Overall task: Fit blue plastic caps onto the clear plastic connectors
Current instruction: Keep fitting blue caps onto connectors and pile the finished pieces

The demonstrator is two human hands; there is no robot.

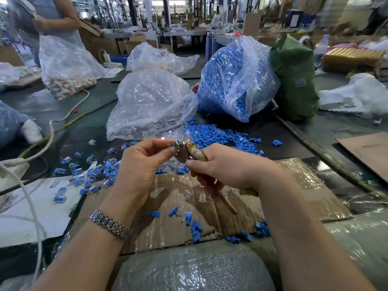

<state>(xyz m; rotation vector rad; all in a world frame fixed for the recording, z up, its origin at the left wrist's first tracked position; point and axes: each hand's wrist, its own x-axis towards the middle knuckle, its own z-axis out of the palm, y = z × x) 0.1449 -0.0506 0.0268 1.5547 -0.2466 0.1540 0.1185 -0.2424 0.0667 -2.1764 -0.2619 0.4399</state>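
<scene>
My right hand (222, 166) grips a pair of pliers (194, 154) with taped, worn handles, jaws pointing up and left. My left hand (144, 160) pinches a small clear connector with a blue cap (174, 143) at the jaws. Loose blue caps (218, 135) lie heaped on the table behind my hands. A pile of capped connectors (98, 173) lies to the left. More blue caps (195, 227) are scattered on the cardboard sheet (168, 223) below my hands.
A clear bag of clear connectors (151, 103) and a bag full of blue caps (233, 80) stand behind. A green sack (294, 76) stands at right. White cables (48, 139) run at left. A person stands at the far left with another bag (65, 66).
</scene>
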